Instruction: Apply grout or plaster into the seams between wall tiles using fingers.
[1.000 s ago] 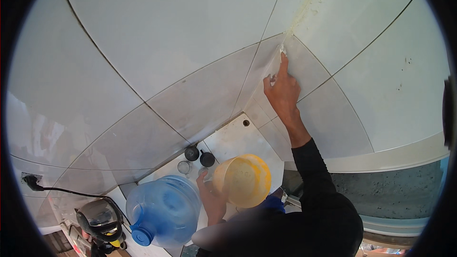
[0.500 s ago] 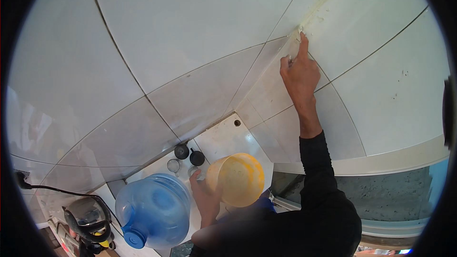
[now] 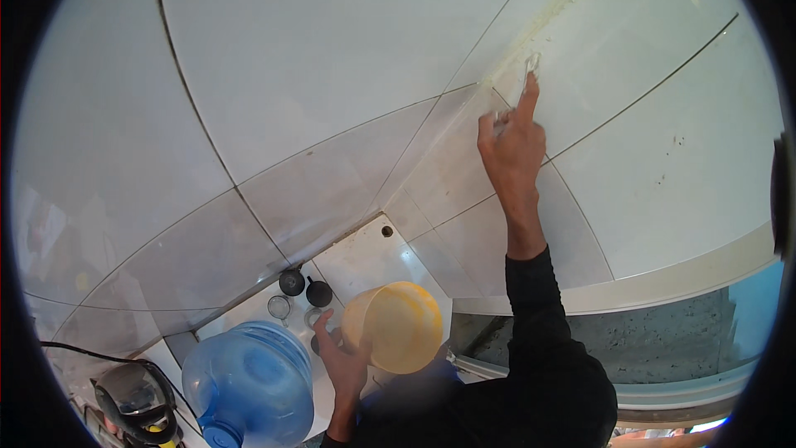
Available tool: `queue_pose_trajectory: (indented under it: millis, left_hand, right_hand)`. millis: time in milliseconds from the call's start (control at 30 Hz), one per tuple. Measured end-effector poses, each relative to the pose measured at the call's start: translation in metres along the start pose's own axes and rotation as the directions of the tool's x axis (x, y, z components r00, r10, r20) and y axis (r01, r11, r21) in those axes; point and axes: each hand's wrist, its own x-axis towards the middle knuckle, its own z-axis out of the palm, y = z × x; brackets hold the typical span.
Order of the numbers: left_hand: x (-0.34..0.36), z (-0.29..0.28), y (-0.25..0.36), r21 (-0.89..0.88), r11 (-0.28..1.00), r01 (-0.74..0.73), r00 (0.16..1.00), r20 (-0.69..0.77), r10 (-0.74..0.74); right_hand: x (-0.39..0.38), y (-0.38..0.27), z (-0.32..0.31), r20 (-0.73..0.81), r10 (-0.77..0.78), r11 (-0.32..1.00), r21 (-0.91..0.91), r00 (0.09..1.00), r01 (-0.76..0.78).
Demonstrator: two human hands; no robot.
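My right hand (image 3: 514,149) reaches up to the tiled corner, index finger stretched out and the other fingers curled. Wet white paste (image 3: 532,60) coats the fingertip, and some is on the curled fingers. This fingertip is just right of the corner seam (image 3: 543,21), which bears a yellowish-white strip; whether it touches the tile I cannot tell. Low down, my left hand (image 3: 342,365) grips the left side of a yellow plastic bucket (image 3: 358,315), tilted so that its mouth shows. Pale residue lines the inside; the fingers are partly behind its wall.
A big blue water bottle (image 3: 249,386) stands left of my left hand. Two black cups (image 3: 318,292) and clear glasses (image 3: 279,308) are on the white counter (image 3: 352,257) by the wall. An electric kettle (image 3: 135,394) with a black cord is at lower left. A window sill (image 3: 663,278) runs along the right.
My right fingertip has shifted from the corner seam onto the right-hand wall side. My left hand still holds the bucket. The whole view has shifted slightly.
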Motion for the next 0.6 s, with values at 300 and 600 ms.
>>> queue_pose_trajectory:
  millis: [300, 600]
  left_hand:
    - [0.007, -0.001, -0.010, 0.064, 0.998, -0.009, 1.000, -0.021, 0.010]
    - [0.008, -0.003, -0.007, 0.002, 1.000, 0.011, 0.999, -0.032, -0.010]
  right_hand:
    - [0.039, -0.015, 0.001, 0.046, 0.069, 0.994, -0.090, 0.997, -0.065]
    - [0.012, -0.006, 0.029, 0.125, 0.059, 0.960, -0.280, 0.990, -0.022]
